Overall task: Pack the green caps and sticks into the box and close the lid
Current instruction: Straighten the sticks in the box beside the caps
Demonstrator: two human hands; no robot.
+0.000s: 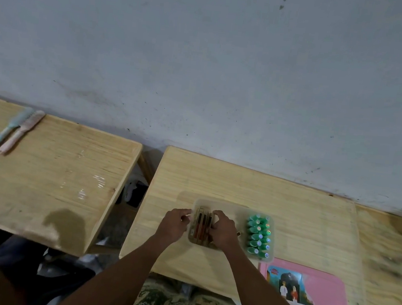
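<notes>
Hands (173,223) (223,231) at box (238,210), mid-table.

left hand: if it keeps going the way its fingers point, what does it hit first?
The left hand points forward and right, fingertips at the left wall of the clear box. It would likely meet that wall first, then the dark sticks inside. Whether it already touches the wall is unclear.

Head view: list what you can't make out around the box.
- Sticks: count unclear; right hand covers some.
- Box: right hand hides its middle.
- Green caps: markings too small.
- Pink lid: label text too small, near corner cut off.
- Left hand: fingertip grip blurred.
</notes>
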